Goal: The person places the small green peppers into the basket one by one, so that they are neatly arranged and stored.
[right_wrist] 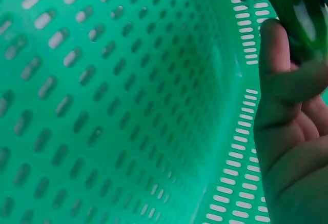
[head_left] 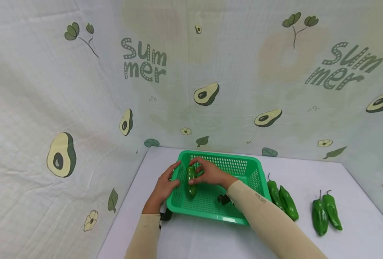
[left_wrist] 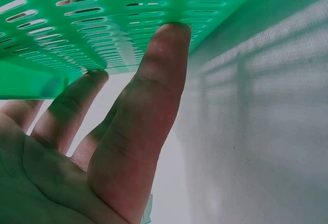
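A green plastic basket (head_left: 207, 216) with slotted walls stands on the table. My right hand (head_left: 211, 173) reaches inside it near the left wall. Thumb and fingers pinch a glossy green chili pepper (head_left: 191, 174), which points lengthwise toward the basket's front. Part of the same pepper (right_wrist: 305, 14) appears at the top right of the right wrist view, beside the fingers. My left hand (head_left: 165, 185) is at the basket's left side, thumb near the rim. From below, the left wrist view has its extended fingers (left_wrist: 143, 96) touching the slotted outer wall (left_wrist: 118, 34).
Right of the basket lies a pair of green chili peppers (head_left: 288, 203), partly behind the right sleeve (head_left: 266, 216). Another pair (head_left: 321, 217) lies farther right on the white table (head_left: 350, 194). A printed cloth (head_left: 230, 72) hangs behind and along both sides.
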{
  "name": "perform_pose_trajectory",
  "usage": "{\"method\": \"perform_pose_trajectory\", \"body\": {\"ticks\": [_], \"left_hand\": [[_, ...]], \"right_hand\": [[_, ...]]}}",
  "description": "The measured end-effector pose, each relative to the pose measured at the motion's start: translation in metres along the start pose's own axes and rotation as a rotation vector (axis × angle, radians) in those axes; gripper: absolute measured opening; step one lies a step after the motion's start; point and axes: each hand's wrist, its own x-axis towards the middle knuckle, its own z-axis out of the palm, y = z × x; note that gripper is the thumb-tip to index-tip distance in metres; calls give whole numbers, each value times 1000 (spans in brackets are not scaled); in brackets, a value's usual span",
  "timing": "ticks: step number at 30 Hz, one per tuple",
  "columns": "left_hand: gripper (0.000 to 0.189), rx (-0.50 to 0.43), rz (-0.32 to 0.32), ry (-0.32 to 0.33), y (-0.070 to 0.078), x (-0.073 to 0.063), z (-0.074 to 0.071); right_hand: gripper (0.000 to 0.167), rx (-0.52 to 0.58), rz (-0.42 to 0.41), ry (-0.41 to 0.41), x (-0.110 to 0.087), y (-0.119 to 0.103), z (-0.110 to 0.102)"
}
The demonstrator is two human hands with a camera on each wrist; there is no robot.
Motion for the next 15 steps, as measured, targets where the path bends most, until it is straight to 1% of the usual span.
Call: {"method": "perform_pose_trajectory", "body": {"ticks": [7, 11, 15], "left_hand": [[86, -22, 2, -4, 2, 0, 0], [87, -32, -3, 1, 2, -1, 1], [88, -29, -10, 1, 2, -1, 1]], "right_hand": [[60, -7, 3, -52, 0, 6, 4], [57, 3, 8, -74, 0, 8, 6], [55, 5, 30, -97, 0, 10, 8]]}}
